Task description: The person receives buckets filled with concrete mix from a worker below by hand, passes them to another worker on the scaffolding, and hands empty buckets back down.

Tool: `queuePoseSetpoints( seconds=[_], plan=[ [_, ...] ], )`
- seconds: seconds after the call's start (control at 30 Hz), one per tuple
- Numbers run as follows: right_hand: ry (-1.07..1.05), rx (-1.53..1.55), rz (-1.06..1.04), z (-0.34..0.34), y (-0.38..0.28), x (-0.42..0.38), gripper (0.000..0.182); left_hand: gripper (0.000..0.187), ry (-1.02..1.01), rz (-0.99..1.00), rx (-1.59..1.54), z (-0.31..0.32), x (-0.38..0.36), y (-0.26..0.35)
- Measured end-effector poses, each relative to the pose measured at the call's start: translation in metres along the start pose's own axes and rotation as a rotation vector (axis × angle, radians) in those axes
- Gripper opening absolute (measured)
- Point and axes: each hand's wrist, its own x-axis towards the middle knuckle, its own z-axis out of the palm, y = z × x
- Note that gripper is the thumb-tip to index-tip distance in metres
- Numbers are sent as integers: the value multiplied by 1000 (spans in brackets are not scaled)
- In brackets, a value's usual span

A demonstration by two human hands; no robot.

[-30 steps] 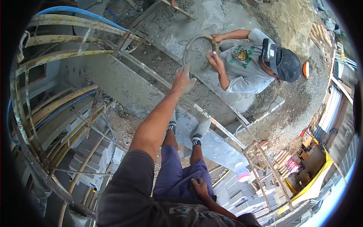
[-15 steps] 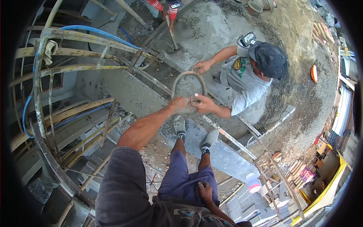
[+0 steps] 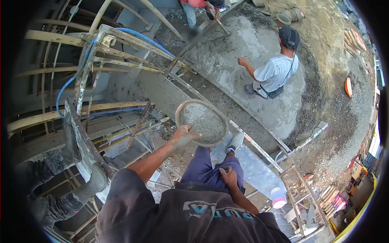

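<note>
My left hand point(image 3: 184, 135) is closed on the near left rim of a round bucket point(image 3: 177, 115). Wet grey concrete point(image 3: 208, 125) fills much of it, and the bucket hangs in front of my knees, tilted so its inside faces me. Against my shorts, my right hand point(image 3: 229, 177) rests with its fingers curled; whatever it may hold is hidden. A co-worker point(image 3: 269, 69) in a light shirt and dark cap stands beyond the bucket, turned side-on, one hand raised and apart from it.
A metal plank point(image 3: 253, 162) lies under my foot, beside a paint-spattered frame point(image 3: 259, 148). Bamboo and metal scaffolding point(image 3: 117, 40) stands at left, near another person's boots point(image 3: 91, 182). Farther off, a person works a long-handled tool point(image 3: 223, 26) in wet concrete. Stacked buckets point(image 3: 291, 16) lie at the top.
The co-worker's hands have left the bucket, and that person has straightened and turned away. My left hand has drawn the bucket nearer to me. My right hand stays by my shorts.
</note>
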Motion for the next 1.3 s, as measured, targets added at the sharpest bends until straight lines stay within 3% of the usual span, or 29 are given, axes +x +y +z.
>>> queuePoseSetpoints(
  seconds=[0.03, 0.07, 0.2, 0.3, 0.37, 0.5, 0.57, 0.7, 0.77, 0.83, 0.9, 1.0, 1.07, 1.13, 1.2, 1.27, 1.3],
  plan=[
    [-16, 17, -62, -6, -15, 0, 35, 30, 31, -24, -62, -12, -47, 25],
    [-242, -7, 83, -11, -19, 15, 43, 29, 78, -3, -140, -24, -92, 45],
    [-851, 488, 200, -4, -66, 35, 87, 25, 264, 118, -606, -65, -279, 117],
    [-1202, 713, -89, 24, -129, 1, 77, 28, 281, 420, -882, -88, -394, 127],
    [-1437, 829, -117, 23, -175, -48, 71, 30, 287, 565, -1007, -97, -460, 141],
    [-1551, 577, -319, 23, -282, -137, 72, 30, 301, 942, -867, -108, -561, 167],
    [-1628, 481, -404, 32, -326, -178, 80, 29, 240, 980, -771, -140, -608, 175],
    [-1748, 458, -399, 69, -389, -234, 83, 26, 290, 1066, -599, -266, -681, 162],
    [-1877, 377, -521, 74, -429, -279, 91, 28, 412, 1123, -575, -327, -737, 159],
    [-1864, 304, -698, 115, -467, -300, 100, 30, 780, 1130, -497, -360, -779, 171],
    [-1740, 129, -1001, 132, -510, -313, 117, 32, 1226, 1041, -303, -361, -791, 185],
    [-1222, -322, -1424, 106, -530, -289, 118, 37, 1697, 831, 73, -323, -770, 197],
    [-1084, -322, -1268, 115, -501, -217, 117, 40, 1886, 745, 317, -282, -745, 202],
    [-1044, -329, -947, 93, -452, -152, 113, 43, 1983, 758, 526, -235, -714, 208],
    [-868, -387, -708, 52, -395, -112, 105, 47, 1994, 861, 686, -184, -677, 214],
    [-632, -564, -799, 53, -314, -4, 96, 50, 1893, 960, 768, -144, -636, 210],
    [-493, -639, -714, 26, -286, 6, 85, 52, 1771, 977, 774, -129, -611, 205]
  ],
)
